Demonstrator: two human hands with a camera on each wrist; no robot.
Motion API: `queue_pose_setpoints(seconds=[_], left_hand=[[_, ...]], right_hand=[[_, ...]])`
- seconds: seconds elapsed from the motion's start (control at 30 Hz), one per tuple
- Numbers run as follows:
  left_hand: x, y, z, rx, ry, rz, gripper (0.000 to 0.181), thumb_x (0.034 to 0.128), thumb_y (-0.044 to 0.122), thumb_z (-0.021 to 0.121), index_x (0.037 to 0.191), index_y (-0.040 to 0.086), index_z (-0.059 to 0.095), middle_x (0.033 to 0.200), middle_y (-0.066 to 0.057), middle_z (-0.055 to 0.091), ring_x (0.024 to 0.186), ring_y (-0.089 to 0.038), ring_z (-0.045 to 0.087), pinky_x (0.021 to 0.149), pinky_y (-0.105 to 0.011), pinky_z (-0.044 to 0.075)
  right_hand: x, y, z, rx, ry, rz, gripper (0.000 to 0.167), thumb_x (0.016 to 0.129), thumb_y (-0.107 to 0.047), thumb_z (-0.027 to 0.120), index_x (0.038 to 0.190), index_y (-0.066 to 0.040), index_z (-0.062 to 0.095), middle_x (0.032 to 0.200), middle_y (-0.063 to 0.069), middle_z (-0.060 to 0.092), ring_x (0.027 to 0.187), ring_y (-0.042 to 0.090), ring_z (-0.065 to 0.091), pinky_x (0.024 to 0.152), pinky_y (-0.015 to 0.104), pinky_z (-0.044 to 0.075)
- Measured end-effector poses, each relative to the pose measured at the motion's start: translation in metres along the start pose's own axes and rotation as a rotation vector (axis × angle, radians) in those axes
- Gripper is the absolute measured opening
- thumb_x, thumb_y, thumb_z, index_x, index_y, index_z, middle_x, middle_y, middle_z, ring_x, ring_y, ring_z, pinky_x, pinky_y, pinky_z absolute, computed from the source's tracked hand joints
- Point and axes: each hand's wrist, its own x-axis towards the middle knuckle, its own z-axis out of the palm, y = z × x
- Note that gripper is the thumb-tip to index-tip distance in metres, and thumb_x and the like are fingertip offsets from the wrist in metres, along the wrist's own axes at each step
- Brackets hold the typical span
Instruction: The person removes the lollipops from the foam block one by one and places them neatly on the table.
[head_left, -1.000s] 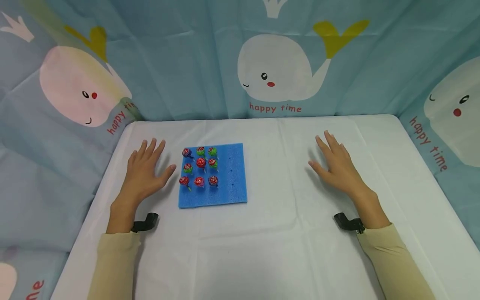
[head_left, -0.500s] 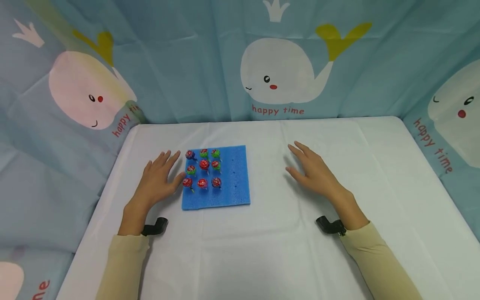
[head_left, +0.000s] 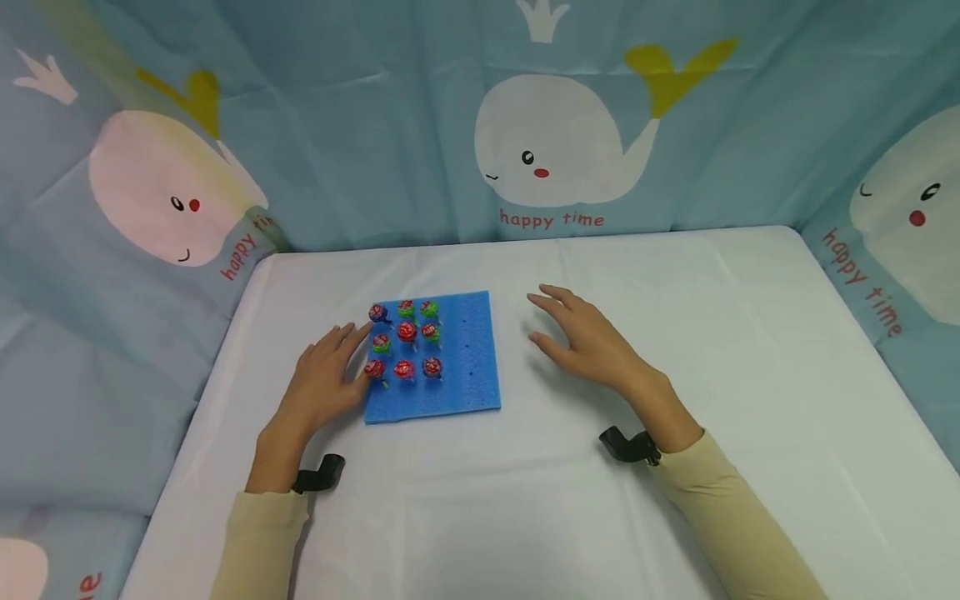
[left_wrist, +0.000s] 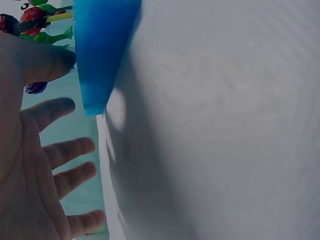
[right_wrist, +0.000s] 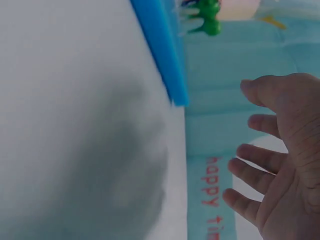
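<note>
Blue foam makes up the thick, squarish board lying left of centre on the white cloth-covered table, between the hands. The left hand, fingers loosely spread and grasping nothing, is at the board's left edge; whether its thumb touches the foam I cannot tell. The right hand is likewise empty and relaxed, apart from the board's right edge. Good handling probably means keeping the left fingers low against the side, steadying the foam without pressing it down and without brushing the nine ball-shaped lollipops in bright printed wrappers. Holding any of them low by its stick would likely strain the foam least. They stand in three rows of three, mostly red or green, with darker ones at the far-left and near-right corners; small dark holes dot the bare right part.
</note>
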Motion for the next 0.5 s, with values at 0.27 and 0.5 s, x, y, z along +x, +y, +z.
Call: queue_pose_setpoints(seconds=[0.27, 0.5], left_hand=[[-0.001, 0.002, -0.002, -0.010, -0.006, 0.038, 0.065, 0.0990, 0.029, 0.060, 0.161, 0.015, 0.046, 0.165, -0.024, 0.044, 0.153, -0.049, 0.039, 0.122, -0.075, 0.033], [-0.004, 0.005, -0.005, -0.006, -0.036, 0.006, 0.066, 0.0994, 0.030, 0.059, 0.161, 0.013, 0.044, 0.162, -0.025, 0.048, 0.150, -0.050, 0.043, 0.121, -0.072, 0.037]], right_hand=[[0.015, -0.031, 0.015, 0.073, -0.049, -0.059, 0.053, 0.105, -0.032, 0.065, 0.153, -0.010, 0.056, 0.158, 0.011, 0.054, 0.147, 0.032, 0.055, 0.121, 0.053, 0.047], [0.029, -0.062, 0.033, 0.079, -0.076, -0.166, 0.046, 0.105, -0.029, 0.066, 0.145, -0.006, 0.063, 0.147, 0.010, 0.063, 0.139, 0.028, 0.062, 0.116, 0.046, 0.054]])
